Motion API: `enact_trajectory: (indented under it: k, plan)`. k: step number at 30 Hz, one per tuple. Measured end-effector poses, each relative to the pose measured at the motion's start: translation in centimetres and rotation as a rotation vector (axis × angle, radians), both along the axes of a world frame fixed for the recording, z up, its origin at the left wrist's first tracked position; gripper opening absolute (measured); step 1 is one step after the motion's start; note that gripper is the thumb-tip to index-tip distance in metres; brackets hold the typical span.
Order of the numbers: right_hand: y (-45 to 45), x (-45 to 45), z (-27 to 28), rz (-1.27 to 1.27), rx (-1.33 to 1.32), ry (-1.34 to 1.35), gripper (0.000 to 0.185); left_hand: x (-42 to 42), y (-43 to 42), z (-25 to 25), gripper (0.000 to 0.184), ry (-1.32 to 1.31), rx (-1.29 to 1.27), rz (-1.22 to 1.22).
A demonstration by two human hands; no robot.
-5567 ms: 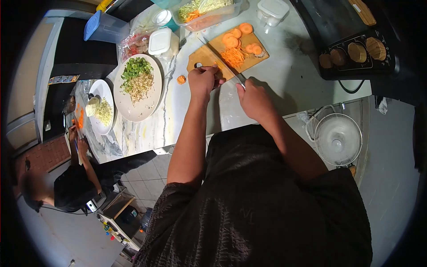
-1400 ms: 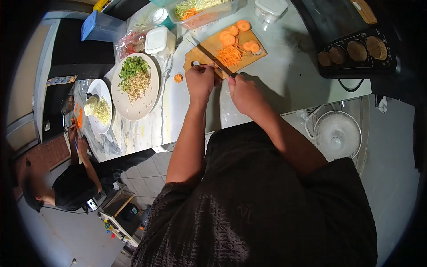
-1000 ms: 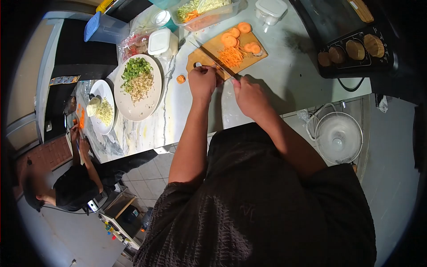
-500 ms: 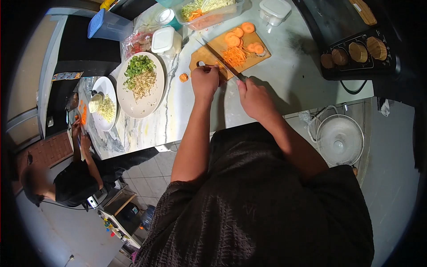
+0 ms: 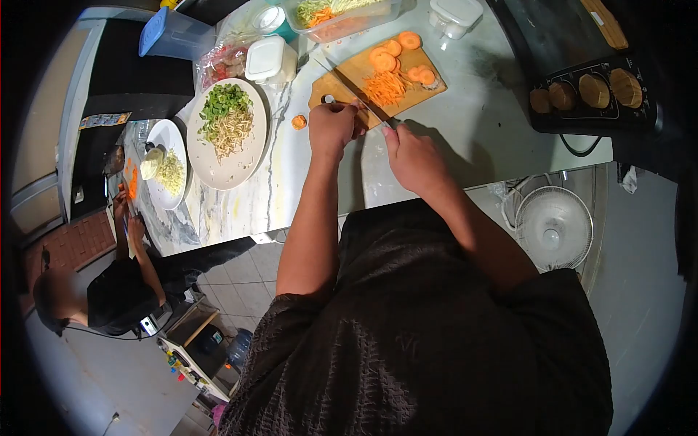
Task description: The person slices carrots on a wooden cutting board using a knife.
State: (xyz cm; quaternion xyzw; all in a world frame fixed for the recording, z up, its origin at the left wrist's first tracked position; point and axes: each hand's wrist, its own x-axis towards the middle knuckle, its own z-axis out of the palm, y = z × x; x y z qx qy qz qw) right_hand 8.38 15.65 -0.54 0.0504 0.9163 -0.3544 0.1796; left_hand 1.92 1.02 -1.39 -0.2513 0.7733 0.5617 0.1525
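My right hand point(image 5: 416, 158) is closed around the handle of a kitchen knife point(image 5: 358, 90), whose blade slants up and left across the wooden cutting board point(image 5: 354, 67). My left hand point(image 5: 333, 129) is curled on the board's near edge, with a bit of orange carrot point(image 5: 357, 104) showing at its fingertips beside the blade. What lies under those fingers is mostly hidden. Beyond the knife are a heap of carrot strips point(image 5: 385, 89) and several round carrot slices point(image 5: 382, 59). A carrot end point(image 5: 299, 122) sits on the counter, left of the board.
To the left are a plate of chopped greens and sprouts point(image 5: 251, 156), a white-lidded tub point(image 5: 266, 59) and a smaller plate point(image 5: 158, 196). A vegetable container point(image 5: 349, 27) stands behind the board; a black oven point(image 5: 589, 120) is right. Another person point(image 5: 116, 291) works at far left.
Both hands and the knife stay in nearly the same place on the board. The view has shifted slightly. The other person's hands have moved a little.
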Motion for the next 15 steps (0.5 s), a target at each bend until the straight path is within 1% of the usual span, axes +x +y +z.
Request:
enact_trajectory:
  k: [3, 6, 10, 15]
  plan:
    - [-0.01, -0.2, 0.92, -0.01, 0.001, -0.081, 0.043, -0.07, -0.05, 0.13, 0.029, 0.001, 0.035, -0.005]
    - [-0.18, -0.31, 0.51, -0.019, -0.004, -0.114, 0.043, -0.11, 0.03, 0.24, 0.027, -0.02, 0.087, 0.038]
    - [-0.2, -0.28, 0.5, -0.013, 0.014, -0.133, 0.043, -0.27, -0.35, 0.01, 0.026, -0.016, 0.167, 0.012]
    - [-0.3, -0.44, 1.16, -0.023, -0.001, -0.165, 0.042, -0.18, -0.23, 0.05, 0.026, -0.013, 0.161, 0.023]
